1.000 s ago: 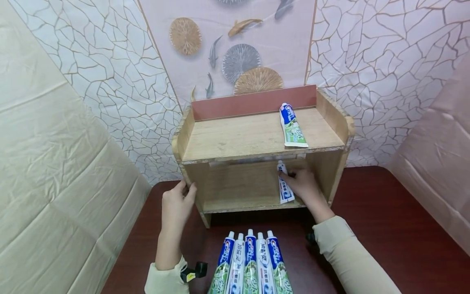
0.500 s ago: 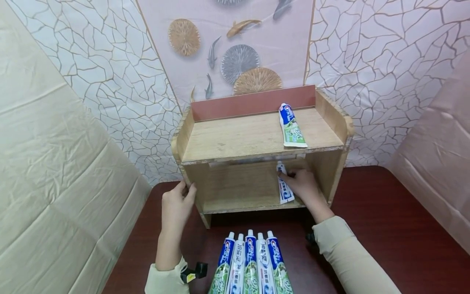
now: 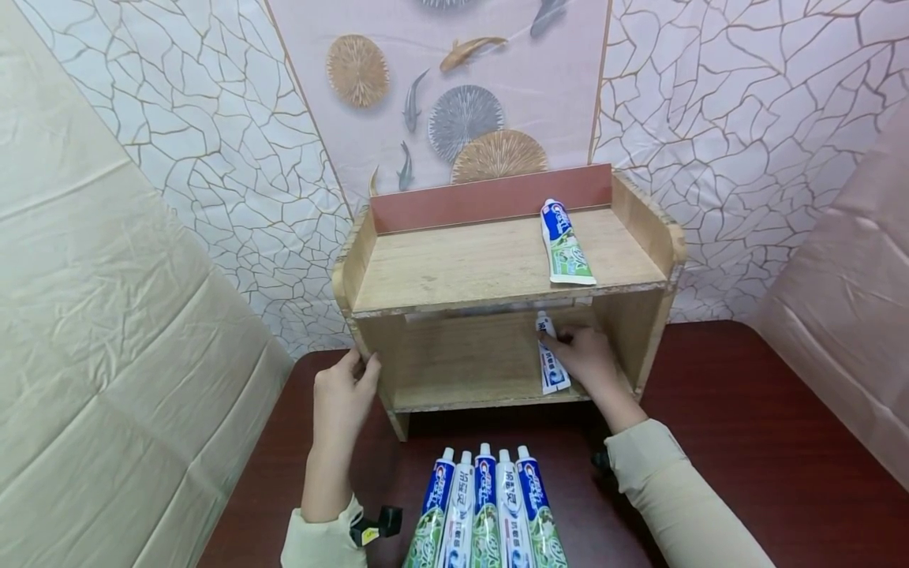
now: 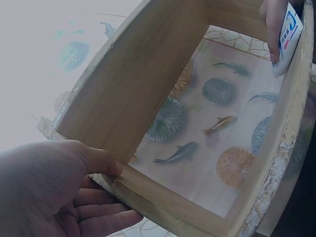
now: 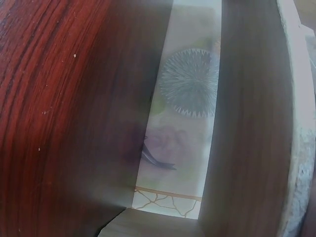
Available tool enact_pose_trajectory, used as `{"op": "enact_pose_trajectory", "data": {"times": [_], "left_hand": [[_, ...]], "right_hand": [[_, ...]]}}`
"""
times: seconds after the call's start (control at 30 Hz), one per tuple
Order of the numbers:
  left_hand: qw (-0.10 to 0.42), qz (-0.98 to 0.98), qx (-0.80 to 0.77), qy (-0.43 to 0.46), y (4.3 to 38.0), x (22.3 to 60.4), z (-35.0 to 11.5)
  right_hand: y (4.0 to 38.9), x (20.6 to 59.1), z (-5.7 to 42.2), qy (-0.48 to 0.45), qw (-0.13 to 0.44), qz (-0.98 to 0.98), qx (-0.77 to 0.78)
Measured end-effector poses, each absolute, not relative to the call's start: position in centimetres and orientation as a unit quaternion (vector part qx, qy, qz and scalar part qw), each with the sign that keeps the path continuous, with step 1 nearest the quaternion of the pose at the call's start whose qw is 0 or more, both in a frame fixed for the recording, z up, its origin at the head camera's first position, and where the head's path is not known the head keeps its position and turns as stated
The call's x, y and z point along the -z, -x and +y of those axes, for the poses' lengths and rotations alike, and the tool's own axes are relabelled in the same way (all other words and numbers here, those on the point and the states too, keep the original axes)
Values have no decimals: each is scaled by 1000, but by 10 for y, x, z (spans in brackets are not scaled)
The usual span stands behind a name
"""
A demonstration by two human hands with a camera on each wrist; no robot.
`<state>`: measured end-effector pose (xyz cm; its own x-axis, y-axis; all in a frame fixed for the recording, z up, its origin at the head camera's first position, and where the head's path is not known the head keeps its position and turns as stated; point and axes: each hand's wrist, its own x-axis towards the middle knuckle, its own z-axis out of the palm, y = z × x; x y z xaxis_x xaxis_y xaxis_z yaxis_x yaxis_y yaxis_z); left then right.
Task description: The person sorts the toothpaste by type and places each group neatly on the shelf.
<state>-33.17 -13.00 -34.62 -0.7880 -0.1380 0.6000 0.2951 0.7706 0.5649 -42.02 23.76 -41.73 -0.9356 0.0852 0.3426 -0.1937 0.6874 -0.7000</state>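
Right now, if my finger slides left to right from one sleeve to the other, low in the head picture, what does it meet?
Left sleeve, black wrist device, first blue-green tube, first white tube, middle blue-green tube, second white tube, last blue-green tube, right sleeve.

Five toothpaste tubes (image 3: 486, 505) lie on the table (image 3: 717, 410) before the shelf (image 3: 447, 272).

Bhnd dk red tbl (image 3: 731, 402), wht crackle-pattern wall (image 3: 717, 166) flanks fish-print panel (image 3: 454, 95), w/ beige cloth (image 3: 106, 315) at L.
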Motion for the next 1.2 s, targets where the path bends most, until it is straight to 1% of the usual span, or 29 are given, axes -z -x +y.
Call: {"op": "enact_pose_trajectory", "data": {"times": [0.27,0.9,1.2], "left_hand": [[325,-882,338,42,332,345,-129],[308,-888,340,35,331,345,-129],[305,-887,344,34,332,346,-130]], "right_hand": [[421,417,238,-25,172,-902,-394],[417,414,237,-22,172,-901,-398],[418,416,237,-22,192,-896,-400]]}}
